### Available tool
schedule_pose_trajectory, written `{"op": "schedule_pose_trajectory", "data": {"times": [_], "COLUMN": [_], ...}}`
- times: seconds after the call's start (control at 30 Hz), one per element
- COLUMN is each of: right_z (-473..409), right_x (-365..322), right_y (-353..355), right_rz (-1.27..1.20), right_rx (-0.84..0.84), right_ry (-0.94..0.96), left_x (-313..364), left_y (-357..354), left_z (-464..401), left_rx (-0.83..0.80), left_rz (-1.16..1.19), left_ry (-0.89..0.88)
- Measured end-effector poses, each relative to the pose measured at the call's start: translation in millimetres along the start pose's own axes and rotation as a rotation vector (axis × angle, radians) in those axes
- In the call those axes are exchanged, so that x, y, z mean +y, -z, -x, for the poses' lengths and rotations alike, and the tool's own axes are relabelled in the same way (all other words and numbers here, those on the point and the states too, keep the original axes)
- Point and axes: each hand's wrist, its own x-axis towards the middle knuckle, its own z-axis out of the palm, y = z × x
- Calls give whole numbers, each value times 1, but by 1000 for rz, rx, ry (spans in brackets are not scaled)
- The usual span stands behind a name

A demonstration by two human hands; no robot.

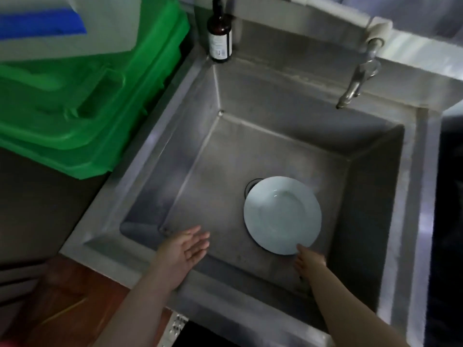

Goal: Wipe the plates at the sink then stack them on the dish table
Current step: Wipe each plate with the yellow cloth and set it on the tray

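White plate point(282, 214) hides drain; right hand's point(308, 261) grip unclear, fingers blurred.

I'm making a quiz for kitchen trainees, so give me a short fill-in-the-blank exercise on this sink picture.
1. The right hand holds the white ____ by its near edge.
2. The plate partly covers the sink's ____.
3. The left hand hangs over the sink, open and holding ____.
4. A brown ____ stands on the sink's far left corner.

Missing words: plate; drain; nothing; bottle
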Motion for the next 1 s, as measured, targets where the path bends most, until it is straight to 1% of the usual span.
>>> {"op": "schedule_pose_trajectory", "data": {"times": [0.1, 0.2, 0.4, 0.53, 0.73, 0.83, 1.0], "right_z": [-10, -19, -32, -36, -38, -37, -33], "right_x": [0, 1, 10, 11, 11, 9, 5], "right_y": [-8, -11, -13, -18, -19, -19, -21], "right_rz": [-12, -34, 56, 94, 19, -73, -136], "right_rx": [4, 2, -10, 49, 60, 41, -11], "right_ry": [-38, -48, -4, -4, -23, -24, -47], "left_x": [0, -1, -5, -6, -9, -9, -10], "left_y": [4, 7, 6, 7, 9, 9, 9], "left_z": [1, 3, 5, 4, 3, 2, 2], "left_rx": [-4, -20, -11, -5, -19, -16, -16], "left_rz": [46, 26, -45, -62, -67, -63, -48], "left_ry": [-20, -42, -80, -92, -110, -114, -121]}}
